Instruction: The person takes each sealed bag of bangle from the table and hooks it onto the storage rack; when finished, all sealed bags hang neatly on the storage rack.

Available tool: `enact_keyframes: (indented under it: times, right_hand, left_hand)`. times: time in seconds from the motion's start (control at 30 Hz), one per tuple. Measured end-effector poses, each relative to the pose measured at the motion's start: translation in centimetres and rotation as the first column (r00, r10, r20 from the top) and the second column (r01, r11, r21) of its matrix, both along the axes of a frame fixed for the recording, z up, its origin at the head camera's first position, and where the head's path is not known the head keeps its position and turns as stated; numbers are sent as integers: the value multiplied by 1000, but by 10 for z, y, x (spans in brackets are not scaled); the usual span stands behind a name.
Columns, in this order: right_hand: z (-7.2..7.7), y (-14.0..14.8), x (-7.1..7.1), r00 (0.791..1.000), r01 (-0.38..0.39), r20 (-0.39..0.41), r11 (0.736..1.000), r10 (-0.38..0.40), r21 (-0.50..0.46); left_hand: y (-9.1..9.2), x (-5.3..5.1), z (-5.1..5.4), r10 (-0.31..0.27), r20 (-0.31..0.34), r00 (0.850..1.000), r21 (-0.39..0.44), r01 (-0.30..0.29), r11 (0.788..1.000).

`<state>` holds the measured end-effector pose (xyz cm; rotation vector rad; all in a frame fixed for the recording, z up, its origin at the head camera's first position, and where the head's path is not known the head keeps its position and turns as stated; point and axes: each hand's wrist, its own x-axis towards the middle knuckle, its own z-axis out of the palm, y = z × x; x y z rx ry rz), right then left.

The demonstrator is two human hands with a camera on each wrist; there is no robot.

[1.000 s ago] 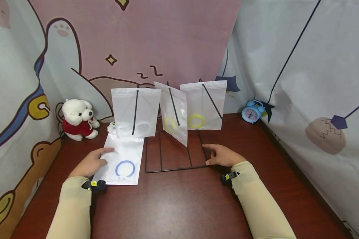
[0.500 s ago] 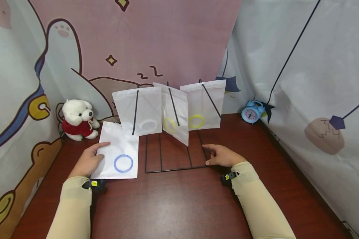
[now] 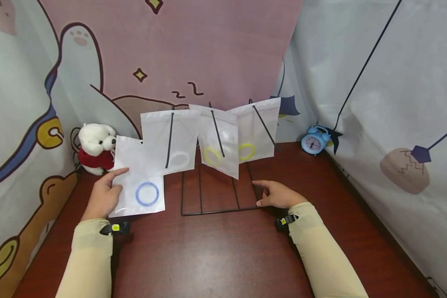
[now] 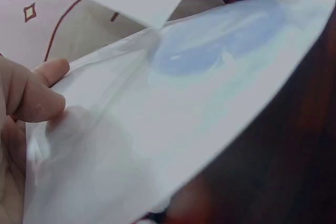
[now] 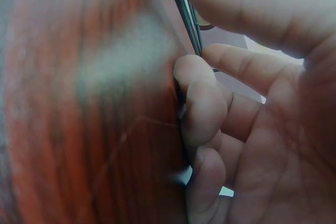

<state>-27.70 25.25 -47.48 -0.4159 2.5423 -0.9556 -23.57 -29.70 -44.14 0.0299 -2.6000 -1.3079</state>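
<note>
My left hand pinches the left edge of a white zip bag, thumb in front. A blue ring shows near its lower end; a small dark hole is near its top edge. Raised off the table and tilted, the bag overlaps a hanging bag in the head view; whether they touch, I cannot tell. At the right, my right hand holds the base of a black wire rack, thumb by the front corner and index finger along the side bar. Three white bags, left, middle and right, hang on its prongs.
A white plush dog in a red top sits at the back left, partly behind the held bag. At the back right stands a blue alarm clock. Printed cloth walls the dark red table.
My left hand has raised the bag and shifted it left, its top now in front of the plush dog. The hanging bags have swung a little. My right hand stays put.
</note>
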Motion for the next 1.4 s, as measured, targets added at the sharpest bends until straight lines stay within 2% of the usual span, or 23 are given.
enact_keyframes:
  times: [0.13, 0.3, 0.47, 0.57, 0.7, 0.83, 1.0, 1.23, 1.33, 1.4]
  right_hand:
    - [-1, 1, 0, 1000, 5, 7, 1000, -5, -3]
    - [0, 1, 1, 1000, 10, 14, 1000, -10, -8]
    - [1, 0, 2, 1000, 11, 13, 1000, -10, -5]
    - [2, -1, 2, 1000, 10, 8, 1000, -10, -2]
    - [2, -1, 2, 1000, 15, 4, 1000, -15, 2]
    - [2, -1, 2, 1000, 22, 7, 1000, -22, 6]
    - [2, -1, 2, 1000, 26, 5, 1000, -26, 7]
    - [1, -2, 1, 1000, 25, 2, 1000, -25, 4]
    - [0, -2, 1, 1000, 26, 1, 1000, -26, 3]
    - [-1, -2, 0, 1000, 22, -2, 1000, -22, 3]
  left_hand:
    - [3, 3, 7, 49, -50, 998, 11, -49, 999]
    - [5, 6, 15, 96, -81, 992, 39, -93, 995]
    - [5, 10, 22, 176, -88, 980, 58, -171, 983]
    - [5, 13, 27, 222, -81, 972, 106, -214, 971]
    - [6, 16, 33, 261, -83, 962, 189, -242, 952]
    - [6, 18, 37, 302, -108, 947, 229, -271, 935]
    - [2, 21, 42, 362, -160, 918, 268, -312, 911]
    - [-5, 23, 46, 410, -237, 881, 403, -294, 866]
    - [-7, 24, 48, 431, -253, 866, 492, -269, 828]
    - [-8, 24, 49, 441, -249, 862, 555, -246, 794]
